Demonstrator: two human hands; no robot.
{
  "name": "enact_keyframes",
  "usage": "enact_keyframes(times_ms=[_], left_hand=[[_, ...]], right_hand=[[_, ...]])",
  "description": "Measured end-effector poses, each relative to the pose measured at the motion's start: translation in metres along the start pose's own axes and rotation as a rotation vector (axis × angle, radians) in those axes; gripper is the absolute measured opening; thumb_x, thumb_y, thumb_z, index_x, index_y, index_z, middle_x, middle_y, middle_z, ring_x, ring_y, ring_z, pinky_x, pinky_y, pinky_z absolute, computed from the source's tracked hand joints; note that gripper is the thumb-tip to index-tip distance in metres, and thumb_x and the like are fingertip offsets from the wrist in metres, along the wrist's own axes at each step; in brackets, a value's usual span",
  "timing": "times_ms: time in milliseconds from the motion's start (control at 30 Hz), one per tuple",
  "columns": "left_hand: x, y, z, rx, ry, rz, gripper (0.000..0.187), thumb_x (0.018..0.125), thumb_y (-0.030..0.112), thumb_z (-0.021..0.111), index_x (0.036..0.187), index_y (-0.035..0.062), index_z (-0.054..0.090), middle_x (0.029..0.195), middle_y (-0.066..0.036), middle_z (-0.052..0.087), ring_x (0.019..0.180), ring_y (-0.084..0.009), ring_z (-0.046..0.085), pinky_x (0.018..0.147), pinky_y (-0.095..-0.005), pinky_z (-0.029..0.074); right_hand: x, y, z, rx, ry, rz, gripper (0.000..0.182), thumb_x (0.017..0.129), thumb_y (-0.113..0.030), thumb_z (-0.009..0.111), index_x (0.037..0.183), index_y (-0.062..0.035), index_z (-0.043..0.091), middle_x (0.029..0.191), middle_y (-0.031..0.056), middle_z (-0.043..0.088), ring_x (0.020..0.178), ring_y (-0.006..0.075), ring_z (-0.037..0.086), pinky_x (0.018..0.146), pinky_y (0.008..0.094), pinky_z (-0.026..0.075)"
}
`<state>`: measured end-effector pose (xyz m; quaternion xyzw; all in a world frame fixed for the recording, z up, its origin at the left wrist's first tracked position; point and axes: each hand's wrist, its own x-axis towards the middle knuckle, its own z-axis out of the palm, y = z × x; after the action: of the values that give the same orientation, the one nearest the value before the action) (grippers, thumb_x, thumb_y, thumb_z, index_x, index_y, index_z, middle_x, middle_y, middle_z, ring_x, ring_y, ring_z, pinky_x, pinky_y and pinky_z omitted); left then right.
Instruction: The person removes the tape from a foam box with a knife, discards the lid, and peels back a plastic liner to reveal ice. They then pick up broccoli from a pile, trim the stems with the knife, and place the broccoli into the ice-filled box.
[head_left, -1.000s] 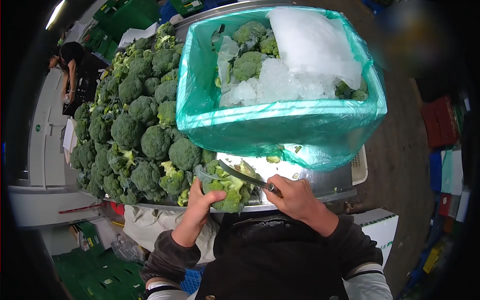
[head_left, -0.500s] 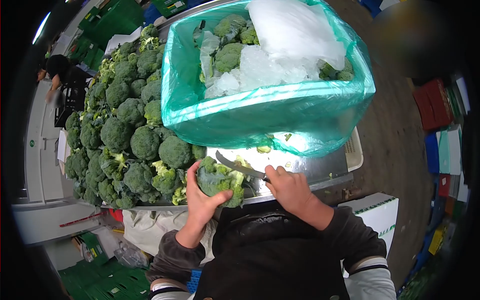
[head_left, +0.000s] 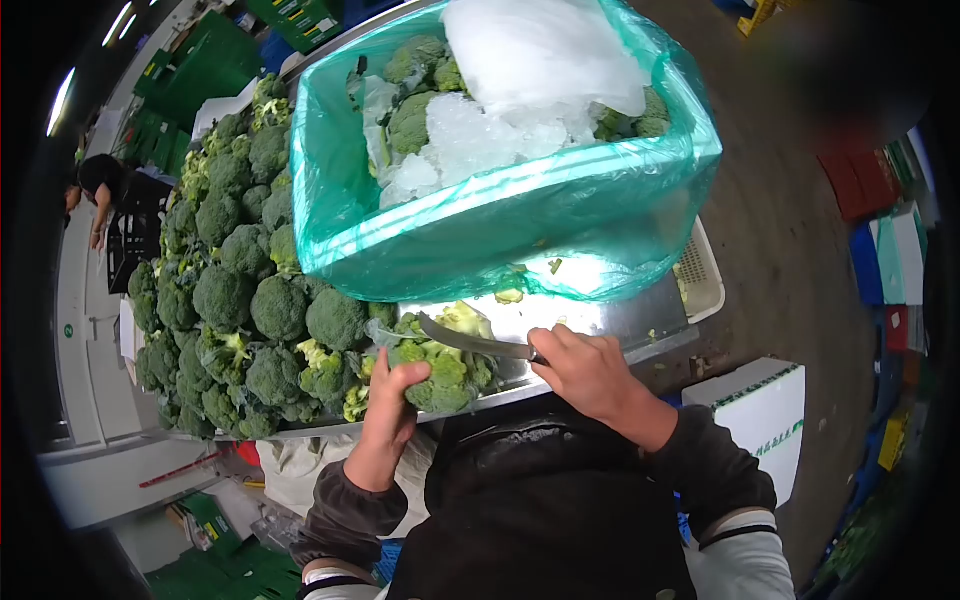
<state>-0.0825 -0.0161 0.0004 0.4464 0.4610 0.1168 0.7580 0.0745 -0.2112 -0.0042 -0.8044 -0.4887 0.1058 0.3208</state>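
My left hand grips a broccoli head at the front edge of the metal table, thumb on the florets. The pale cut stem faces away from me. In my right hand is a knife with a curved blade, its fingers wrapped round the dark handle. The blade points left and overlaps the broccoli near its stem. A large heap of broccoli lies to the left of my hands. Beyond them stands a box lined with green plastic, holding broccoli and crushed ice.
A white bag lies on the ice. Small broccoli trimmings are scattered on the table. At the right corner sits a cream basket, with a white foam box on the floor below. Another person is at the far left beside a black crate.
The broccoli has turned in my left hand, so its stem points more away from me, and my left thumb has shifted. The whole view has swung slightly; the knife stays close to the broccoli.
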Motion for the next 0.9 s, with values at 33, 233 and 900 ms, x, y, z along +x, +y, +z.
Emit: enact_keyframes(times_ms=[33,233,900], left_hand=[[0.000,0.001,0.001,0.004,-0.008,-0.005,0.072,0.068,0.016,0.067,0.130,-0.0022,0.036,0.114,-0.013,0.054,0.102,-0.0255,0.055,0.090,-0.0372,0.044],[0.000,0.012,-0.005,-0.371,-0.293,-0.248,0.066,0.073,0.032,0.057,0.129,0.0000,0.043,0.120,-0.015,0.055,0.108,-0.0310,0.056,0.094,-0.0442,0.045],[0.005,-0.013,0.022,-0.665,-0.339,-0.669,0.071,0.079,0.057,0.047,0.129,0.0075,0.044,0.127,-0.019,0.049,0.107,-0.0400,0.054,0.074,-0.0617,0.047]], right_hand=[[0.000,0.004,0.000,-0.003,0.003,0.009,0.020,0.078,-0.014,0.065,0.094,-0.0090,0.053,0.074,0.0105,0.059,0.062,0.0305,0.060,0.050,0.0390,0.045],[-0.021,0.082,0.011,-0.111,-0.071,0.438,0.018,0.081,-0.019,0.062,0.091,-0.0069,0.054,0.071,0.0133,0.062,0.063,0.0329,0.061,0.052,0.0411,0.044],[0.028,0.042,0.005,-0.157,0.169,-0.317,0.027,0.070,-0.018,0.068,0.093,-0.0101,0.056,0.068,0.0021,0.050,0.057,0.0162,0.058,0.046,0.0297,0.046]])
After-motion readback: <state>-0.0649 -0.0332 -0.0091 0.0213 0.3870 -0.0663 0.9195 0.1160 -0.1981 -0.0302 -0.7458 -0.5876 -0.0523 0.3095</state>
